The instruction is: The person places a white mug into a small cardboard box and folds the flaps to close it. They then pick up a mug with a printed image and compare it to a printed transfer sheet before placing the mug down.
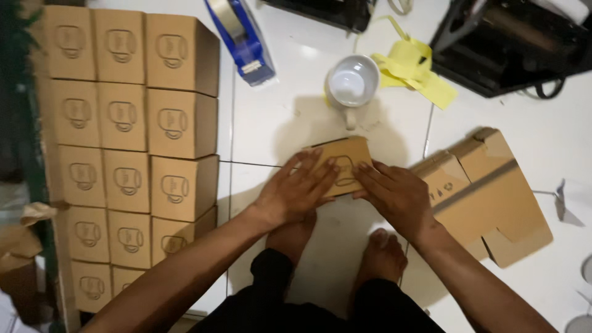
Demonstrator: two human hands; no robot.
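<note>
Both of my hands are down on a small brown cardboard box (343,165) at the middle of the frame, resting on the white tiled floor (271,117) just in front of my bare feet. My left hand (295,192) lies flat with its fingers spread across the box's near side and top, pressing rather than gripping. My right hand (394,192) is likewise open and flat, its fingertips on the box's right edge. Neither hand is curled around anything.

I judge that I am folding or squaring up this box, pushing its panels into shape. Just above it stands a white mug (352,81), upright and apart from the box. To the right lies a pile of flat, unfolded cartons (487,191), near my right wrist. On the left of the frame a stack of finished boxes (132,117) sits in neat rows. A blue tape dispenser (242,38) lies at the upper middle, and yellow strips (412,71) beside the mug.

The next move, I think, calls for holding the walls steady while tucking a flap.
</note>
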